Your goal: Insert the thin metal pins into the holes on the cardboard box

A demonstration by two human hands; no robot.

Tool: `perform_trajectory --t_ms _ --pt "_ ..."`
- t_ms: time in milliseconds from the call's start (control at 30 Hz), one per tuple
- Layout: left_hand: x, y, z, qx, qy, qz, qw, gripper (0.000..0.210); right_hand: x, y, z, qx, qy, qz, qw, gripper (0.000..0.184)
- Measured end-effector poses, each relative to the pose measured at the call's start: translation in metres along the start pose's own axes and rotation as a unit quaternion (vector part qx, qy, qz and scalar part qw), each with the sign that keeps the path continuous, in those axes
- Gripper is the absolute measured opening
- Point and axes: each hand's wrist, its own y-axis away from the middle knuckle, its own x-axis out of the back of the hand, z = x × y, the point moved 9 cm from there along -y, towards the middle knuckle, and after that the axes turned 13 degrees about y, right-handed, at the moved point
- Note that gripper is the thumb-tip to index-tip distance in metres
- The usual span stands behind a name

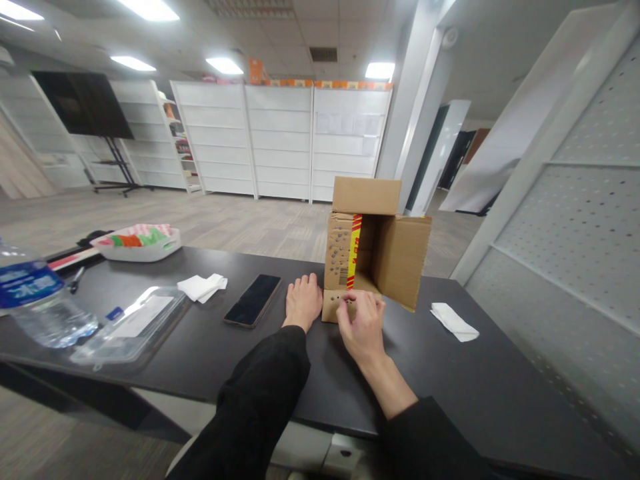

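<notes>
A cardboard box stands on the dark table with its opening facing me and its flaps spread. Several small grey dots, like studs, cover its left flap, beside a yellow and red tape strip. My right hand is at the lower flap, thumb and fingers pinched together near small dark spots. Whatever the pinch holds is too small to make out. My left hand rests palm down on the table at the box's left side, fingers stretched forward and holding nothing.
A phone lies left of my left hand. Farther left are a folded tissue, a clear plastic case, a water bottle and a white basket. Another tissue lies right, near a perforated panel.
</notes>
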Motion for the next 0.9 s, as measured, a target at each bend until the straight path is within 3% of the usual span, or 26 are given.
perform_trajectory --t_ms 433,900 --pt "-0.002 0.000 -0.001 0.002 0.002 -0.002 1.000 0.026 0.012 0.015 -0.008 0.052 -0.071 -0.049 0.995 0.011" --pt "-0.004 0.000 -0.002 0.006 0.000 -0.005 1.000 0.028 0.000 0.024 -0.026 0.126 -0.025 -0.140 0.982 0.009"
